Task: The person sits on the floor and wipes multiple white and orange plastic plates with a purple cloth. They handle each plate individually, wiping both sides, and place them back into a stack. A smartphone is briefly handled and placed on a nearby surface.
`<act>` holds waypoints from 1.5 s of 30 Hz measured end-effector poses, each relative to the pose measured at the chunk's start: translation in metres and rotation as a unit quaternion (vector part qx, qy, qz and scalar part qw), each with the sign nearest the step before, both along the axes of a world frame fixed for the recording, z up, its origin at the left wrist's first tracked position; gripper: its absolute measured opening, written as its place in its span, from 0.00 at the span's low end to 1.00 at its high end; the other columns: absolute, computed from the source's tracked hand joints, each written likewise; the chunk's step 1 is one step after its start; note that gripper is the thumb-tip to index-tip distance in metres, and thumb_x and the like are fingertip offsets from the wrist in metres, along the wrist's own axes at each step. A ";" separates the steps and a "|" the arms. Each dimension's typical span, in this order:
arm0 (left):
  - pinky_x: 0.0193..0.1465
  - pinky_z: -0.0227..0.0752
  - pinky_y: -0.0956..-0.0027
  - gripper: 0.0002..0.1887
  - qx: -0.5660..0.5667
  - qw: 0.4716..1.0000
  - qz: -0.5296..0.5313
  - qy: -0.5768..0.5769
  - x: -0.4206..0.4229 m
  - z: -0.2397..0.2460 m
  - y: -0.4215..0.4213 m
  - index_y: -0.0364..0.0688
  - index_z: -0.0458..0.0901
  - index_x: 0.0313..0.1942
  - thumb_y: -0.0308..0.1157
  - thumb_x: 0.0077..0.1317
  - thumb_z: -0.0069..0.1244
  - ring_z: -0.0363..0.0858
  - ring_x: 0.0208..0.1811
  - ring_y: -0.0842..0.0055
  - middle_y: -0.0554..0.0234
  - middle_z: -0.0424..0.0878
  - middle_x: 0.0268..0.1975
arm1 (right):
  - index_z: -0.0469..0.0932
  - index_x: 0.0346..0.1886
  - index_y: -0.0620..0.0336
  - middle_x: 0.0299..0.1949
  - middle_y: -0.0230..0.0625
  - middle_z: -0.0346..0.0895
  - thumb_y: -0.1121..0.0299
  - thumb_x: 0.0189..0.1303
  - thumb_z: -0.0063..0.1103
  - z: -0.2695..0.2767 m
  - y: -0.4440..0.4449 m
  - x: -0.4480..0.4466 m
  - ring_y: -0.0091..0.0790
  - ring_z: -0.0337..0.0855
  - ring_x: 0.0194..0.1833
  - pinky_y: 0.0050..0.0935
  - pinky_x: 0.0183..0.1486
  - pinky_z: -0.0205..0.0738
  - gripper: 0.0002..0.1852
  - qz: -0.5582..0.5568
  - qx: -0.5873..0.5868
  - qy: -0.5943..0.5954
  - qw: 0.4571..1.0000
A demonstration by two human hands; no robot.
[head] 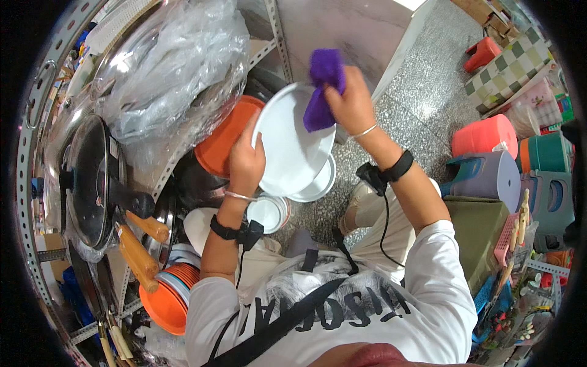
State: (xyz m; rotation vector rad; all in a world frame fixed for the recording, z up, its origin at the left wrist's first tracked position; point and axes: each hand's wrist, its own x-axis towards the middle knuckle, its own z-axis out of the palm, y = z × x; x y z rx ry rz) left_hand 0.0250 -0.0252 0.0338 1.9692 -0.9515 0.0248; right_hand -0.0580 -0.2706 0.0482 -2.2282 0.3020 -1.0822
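A round white dish (pixel 291 151), tilted on its side, is held at its left rim by my left hand (pixel 246 160). My right hand (pixel 355 103) grips a purple cloth (pixel 323 91) over the upper right of the dish; the cloth's lower end overlaps the rim. Behind my left hand an orange round dish or basin (pixel 220 142) is partly hidden by the fingers. Lower down, near the floor, another white round dish (pixel 324 181) shows from under the held one. A smaller stack of white round containers (pixel 267 214) stands beside it.
At left, a perforated metal shelf (pixel 25 183) holds a glass-lidded pan (pixel 89 183), wooden-handled tools (pixel 137 257) and plastic-wrapped metalware (pixel 179 73). Stacked orange basins (pixel 165 303) sit below. On the right are plastic stools (pixel 486 174) and an olive-green box (pixel 477 234). Speckled floor (pixel 412 105) lies between.
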 end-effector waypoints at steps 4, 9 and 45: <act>0.53 0.75 0.51 0.27 0.082 0.994 -0.027 -0.072 -0.007 -0.004 -0.001 0.39 0.71 0.68 0.22 0.68 0.48 0.81 0.53 0.44 0.36 0.82 0.54 | 0.78 0.59 0.51 0.56 0.42 0.77 0.74 0.45 0.66 0.016 0.038 -0.002 0.51 0.76 0.58 0.47 0.60 0.69 0.30 0.126 -0.153 0.050 0.979; 0.52 0.76 0.52 0.27 0.079 0.992 -0.069 -0.069 -0.009 0.008 0.003 0.38 0.71 0.68 0.21 0.67 0.48 0.81 0.52 0.44 0.36 0.82 0.53 | 0.81 0.54 0.51 0.47 0.43 0.81 0.74 0.46 0.68 -0.004 0.011 -0.001 0.46 0.81 0.52 0.44 0.56 0.71 0.26 0.159 -0.138 0.134 0.968; 0.74 0.44 0.32 0.47 0.165 0.914 -0.177 -0.327 -0.016 0.069 0.021 0.57 0.81 0.61 0.78 0.48 0.52 0.66 0.71 0.56 0.56 0.74 0.66 | 0.80 0.48 0.69 0.39 0.42 0.86 0.72 0.55 0.66 -0.054 -0.093 -0.047 0.33 0.88 0.36 0.32 0.42 0.88 0.17 0.200 0.679 0.284 0.646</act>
